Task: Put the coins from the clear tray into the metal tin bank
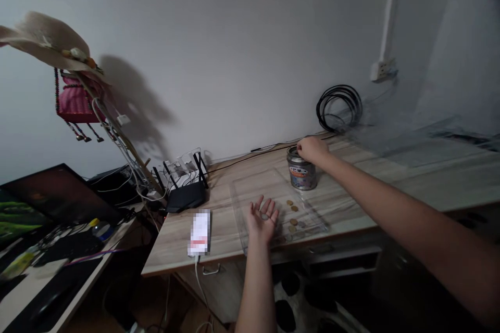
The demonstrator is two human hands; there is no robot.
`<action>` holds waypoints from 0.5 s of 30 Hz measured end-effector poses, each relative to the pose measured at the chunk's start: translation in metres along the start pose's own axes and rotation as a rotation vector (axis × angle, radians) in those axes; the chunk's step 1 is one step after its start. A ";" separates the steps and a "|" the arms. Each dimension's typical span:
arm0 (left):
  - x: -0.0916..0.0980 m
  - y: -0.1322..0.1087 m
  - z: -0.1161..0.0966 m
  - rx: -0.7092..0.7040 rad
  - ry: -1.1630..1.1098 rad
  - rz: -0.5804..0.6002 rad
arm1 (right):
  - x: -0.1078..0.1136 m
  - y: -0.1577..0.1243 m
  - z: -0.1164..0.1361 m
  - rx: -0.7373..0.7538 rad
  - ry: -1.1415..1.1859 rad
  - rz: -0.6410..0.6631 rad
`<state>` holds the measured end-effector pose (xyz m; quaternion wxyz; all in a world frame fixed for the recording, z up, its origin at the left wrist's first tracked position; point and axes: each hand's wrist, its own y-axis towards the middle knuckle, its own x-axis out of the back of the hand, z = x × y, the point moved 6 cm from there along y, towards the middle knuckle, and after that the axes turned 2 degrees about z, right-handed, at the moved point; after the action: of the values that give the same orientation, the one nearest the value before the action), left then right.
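My left hand point(261, 226) is palm up above a clear plastic tray point(239, 208), its fingers spread and slightly curled. A silvery coin point(264, 216) lies in its palm. To its right, several gold and silver coins point(292, 222) rest in the tray. A round metal tin point(302, 177) with a printed label stands upright by the tray's far right part. Over the tin's top is my right hand point(313, 149), its fingers pinched together at the rim. What those fingers hold, if anything, is hidden.
A phone point(200, 231) with a charging cable lies on the wooden table point(164, 250) at left, in front of a black router point(186, 196). Coiled black cable point(339, 106) leans on the wall behind. Clear plastic sheeting point(422, 135) covers the right side. A laptop point(66, 192) sits far left.
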<state>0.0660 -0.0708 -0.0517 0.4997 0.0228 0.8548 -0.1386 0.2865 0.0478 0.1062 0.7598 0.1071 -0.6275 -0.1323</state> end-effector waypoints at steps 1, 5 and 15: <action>-0.003 -0.001 -0.001 -0.015 -0.014 0.032 | -0.002 0.001 0.000 0.000 0.005 0.006; -0.011 -0.007 -0.007 -0.083 -0.051 0.112 | -0.009 0.004 0.001 -0.021 0.037 0.010; -0.006 -0.006 -0.010 -0.126 -0.087 0.128 | -0.015 0.012 -0.010 -0.123 0.099 0.020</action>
<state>0.0598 -0.0733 -0.0408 0.5446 0.0399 0.8361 -0.0530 0.2945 0.0641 0.0948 0.7964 0.0603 -0.5807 -0.1576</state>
